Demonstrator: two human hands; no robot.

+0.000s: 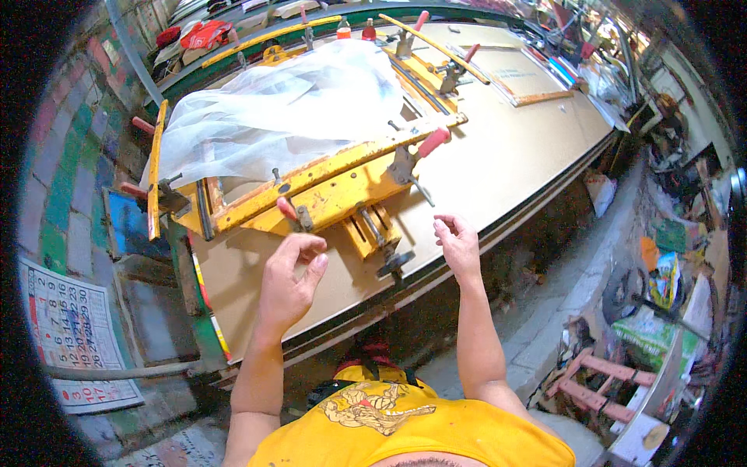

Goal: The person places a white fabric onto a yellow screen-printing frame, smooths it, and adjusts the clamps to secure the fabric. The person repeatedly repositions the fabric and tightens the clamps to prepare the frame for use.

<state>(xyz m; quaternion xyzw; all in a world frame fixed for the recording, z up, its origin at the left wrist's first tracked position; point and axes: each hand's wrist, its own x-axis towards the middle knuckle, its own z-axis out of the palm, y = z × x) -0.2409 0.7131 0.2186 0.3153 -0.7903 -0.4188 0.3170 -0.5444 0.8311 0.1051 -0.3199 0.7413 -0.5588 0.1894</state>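
My left hand (292, 282) hovers over the near edge of the board, its fingers bent and the thumb apart, with nothing in it. Just beyond it is a toggle clamp (296, 213) with a red grip, on the yellow metal frame (334, 204). My right hand (459, 247) is raised over the board's edge, fingers loosely curled, and I see nothing in them. A second red-handled clamp (420, 156) stands farther off from that hand. Between my hands a yellow screw bracket (372, 232) juts toward me. White mesh fabric (288, 105) lies stretched and rumpled across the frame.
A long brown board (529, 156) covers the table. On its far right lies a wooden frame (513, 74). Two small bottles (344, 29) stand at the back. A calendar (74, 335) hangs at left; a pink wooden rack (599, 385) and clutter lie at right.
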